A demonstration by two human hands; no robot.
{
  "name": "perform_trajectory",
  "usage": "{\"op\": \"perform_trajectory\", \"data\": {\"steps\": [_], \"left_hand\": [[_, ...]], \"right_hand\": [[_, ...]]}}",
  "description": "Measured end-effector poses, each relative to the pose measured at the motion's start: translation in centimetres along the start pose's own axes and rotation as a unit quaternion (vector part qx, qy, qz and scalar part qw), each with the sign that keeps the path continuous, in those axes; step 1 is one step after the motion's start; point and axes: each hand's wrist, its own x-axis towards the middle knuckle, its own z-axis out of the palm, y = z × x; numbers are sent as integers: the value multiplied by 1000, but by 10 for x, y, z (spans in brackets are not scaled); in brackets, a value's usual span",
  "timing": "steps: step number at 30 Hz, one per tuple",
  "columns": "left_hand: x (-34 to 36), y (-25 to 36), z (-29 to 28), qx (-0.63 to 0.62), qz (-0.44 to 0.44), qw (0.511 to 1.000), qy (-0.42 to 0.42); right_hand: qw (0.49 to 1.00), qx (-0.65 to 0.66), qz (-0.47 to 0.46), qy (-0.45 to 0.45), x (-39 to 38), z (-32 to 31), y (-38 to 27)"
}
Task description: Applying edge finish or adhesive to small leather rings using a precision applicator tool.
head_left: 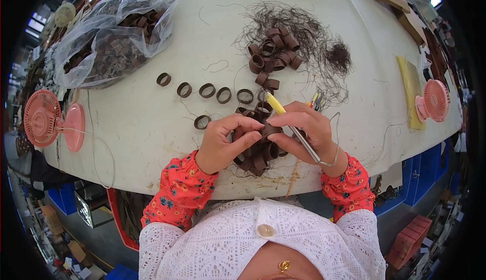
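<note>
In front of my chest my left hand (223,139) and my right hand (306,132) meet, thumbs and forefingers pinching a small brown band ring (272,131) between them. Also lodged in my right hand is a slim tool with a yellow end (275,103) and a silvery shaft; its kind is unclear. Beneath the fingers lies a heap of similar brown rings (258,161), partly hidden by my hands. Several single rings (207,90) stand in a loose row to the left, and another ring (202,122) sits just beside my left hand.
Farther off are a pile of brown rings (276,52) and tangled dark threads (336,60). A clear plastic bag (109,52) of rings occupies the far left. Pink fans stand at the left (43,118) and right (435,100). Under the table's right edge is a red crate (409,242).
</note>
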Motion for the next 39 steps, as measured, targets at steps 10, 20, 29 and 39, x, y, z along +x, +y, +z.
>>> {"op": "perform_trajectory", "data": {"steps": [10, 20, 29, 39], "left_hand": [[0, 2, 11, -107, 6, 994, 28], [-2, -3, 11, -88, 5, 996, 28], [-2, -7, 13, -17, 51, 998, 42], [-3, -8, 13, -3, 58, 997, 45]], "right_hand": [[1000, -1, 6, -18, 0, 1, -3], [950, 267, 160, 33, -6, 2, -2], [876, 418, 242, -2, -7, -3, -8], [880, 403, 251, -7, -5, -3, -10]]}}
